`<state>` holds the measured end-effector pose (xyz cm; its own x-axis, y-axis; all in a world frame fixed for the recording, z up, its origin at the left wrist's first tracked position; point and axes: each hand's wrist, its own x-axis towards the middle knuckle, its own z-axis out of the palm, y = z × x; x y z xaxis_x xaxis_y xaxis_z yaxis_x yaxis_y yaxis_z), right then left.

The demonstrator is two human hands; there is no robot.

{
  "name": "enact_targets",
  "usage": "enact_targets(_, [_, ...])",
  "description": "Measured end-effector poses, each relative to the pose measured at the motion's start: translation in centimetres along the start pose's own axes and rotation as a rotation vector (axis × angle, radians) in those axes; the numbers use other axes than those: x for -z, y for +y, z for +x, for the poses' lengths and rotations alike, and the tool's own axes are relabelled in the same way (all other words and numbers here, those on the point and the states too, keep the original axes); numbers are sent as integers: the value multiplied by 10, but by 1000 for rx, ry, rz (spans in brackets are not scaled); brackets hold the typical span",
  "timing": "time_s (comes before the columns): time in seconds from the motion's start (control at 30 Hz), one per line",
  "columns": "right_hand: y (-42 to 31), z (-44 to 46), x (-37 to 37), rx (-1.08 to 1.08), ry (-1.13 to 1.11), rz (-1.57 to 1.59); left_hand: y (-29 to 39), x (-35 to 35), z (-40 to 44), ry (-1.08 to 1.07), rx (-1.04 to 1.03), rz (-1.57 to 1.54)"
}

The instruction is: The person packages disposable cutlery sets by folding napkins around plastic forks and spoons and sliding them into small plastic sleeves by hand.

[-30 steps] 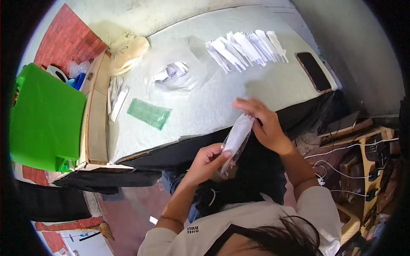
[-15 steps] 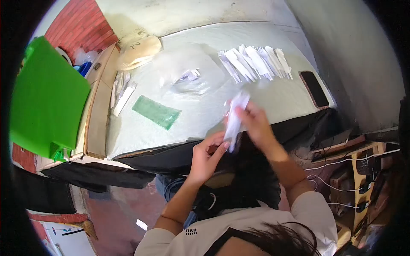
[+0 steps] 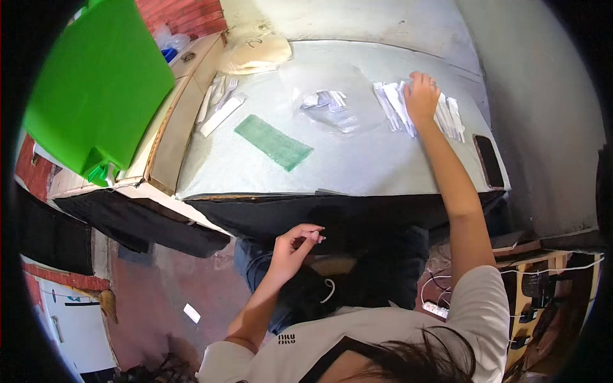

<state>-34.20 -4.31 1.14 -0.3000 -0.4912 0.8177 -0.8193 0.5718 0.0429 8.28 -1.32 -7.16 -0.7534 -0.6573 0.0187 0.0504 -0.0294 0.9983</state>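
My right hand (image 3: 423,99) reaches to the back right of the table, its fingers curled down over a row of white plastic cutlery sets (image 3: 390,105). It covers the middle of that row, so what its fingertips grip is hidden. Forks and flat white strips show on both sides of it. Over my lap, in front of the table edge, my left hand (image 3: 295,247) is closed with thumb and fingertips together; nothing shows in it. Left of the row lies a clear plastic bag (image 3: 354,80) with several white cutlery pieces (image 3: 325,99) in it.
A green translucent sheet (image 3: 274,142) lies left of centre on the table (image 3: 357,169). More white cutlery (image 3: 221,115) lies beside the wooden cabinet (image 3: 172,143). A phone (image 3: 488,161) rests near the right edge. A large green container (image 3: 96,89) stands at left.
Both hands were together over the table edge, holding a white cutlery set. My right hand has moved up to the row; my left hand has dropped back toward my lap. The view has shifted.
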Motion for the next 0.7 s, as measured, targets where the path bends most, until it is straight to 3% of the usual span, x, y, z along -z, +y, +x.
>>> enact_targets(0.1, [-42, -7, 36, 203, 329, 412, -4, 8, 1, 69, -30, -33])
enact_targets(0.13, [-55, -13, 49, 485, -84, 253, -5, 7, 4, 84, -40, -47])
enact_targets(0.2, [-93, -29, 62, 877, -262, 437, 17, 3, 21, 55, -176, 217])
enact_targets(0.23, [-115, -37, 57, 988, -5, 798, 33, 3, 30, 48, -240, 353])
enact_targets(0.33, [-149, -27, 30, 341, -14, 1020, 75, 1, 68, 445, -687, 642])
enact_targets(0.43, [-155, -2, -31, -275, -332, 688, 105, 0, 115, 607, -928, 860])
enact_targets(0.53, [-151, 27, -81, -204, -662, 691, 109, 2, 171, 596, -891, 991])
enact_targets(0.63, [-174, 40, -14, -597, -423, 1552, 103, 23, 221, 580, -859, 930])
enact_targets(0.7, [-166, 38, -47, -329, -396, 1105, 102, 45, 239, 551, -930, 774])
